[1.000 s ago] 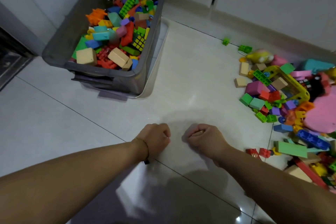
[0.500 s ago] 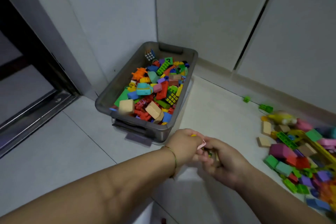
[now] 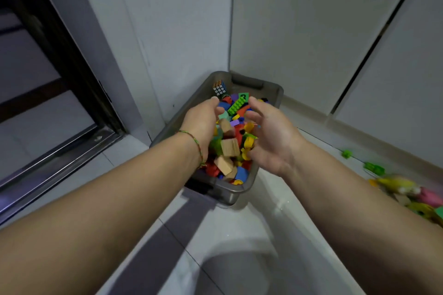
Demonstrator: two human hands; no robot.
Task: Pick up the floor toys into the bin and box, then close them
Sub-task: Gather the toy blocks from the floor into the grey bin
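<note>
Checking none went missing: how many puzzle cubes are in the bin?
1. The puzzle cube lies in the far left corner of the bin, against its wall. More may be buried under the blocks or hidden behind the left hand and right hand.

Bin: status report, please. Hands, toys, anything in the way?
Left hand and right hand open above bin. Bin lidless, heaped with blocks. More toys on floor at right. Nothing blocking the bin.
</note>
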